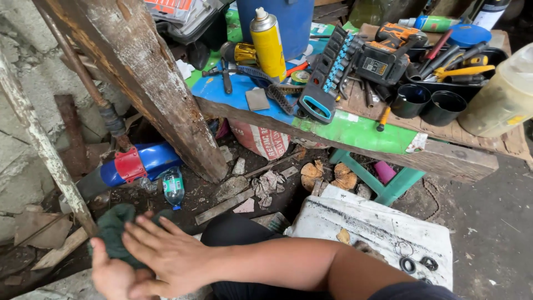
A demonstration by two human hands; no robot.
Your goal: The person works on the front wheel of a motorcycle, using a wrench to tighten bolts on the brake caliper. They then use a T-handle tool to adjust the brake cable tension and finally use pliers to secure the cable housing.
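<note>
From the head view, both hands meet low at the left over a dark green rag (114, 228). The left hand (114, 275) lies under it, thumb up beside the cloth, its grip closed on the bunched fabric, while the right hand (166, 253) lies flat across, fingers spread and open, its fingertips touching the rag. The rag is soft and crumpled, sitting just above rubble and a pale, peeling pole (39, 147) that leans across the left edge. A thick, weathered wooden beam (150, 83) slants down from the top, standing between the hands and the bench (355, 130). Behind the beam, on the dirt floor, lie a small clear plastic bottle (174, 188) and a blue and red plastic part (136, 163), with stones and crumpled paper near them. The bench is a rough plank partly covered in green and blue sheet, crowded with a yellow spray can (267, 44), a socket rack (327, 75), an orange and black drill (388, 53), two black cups (427, 103) and a cloudy plastic jug (502, 94). Under it stands a green stool (383, 180). By the right forearm lies a dirty white board (377, 228) carrying small black rings (417, 264).
</note>
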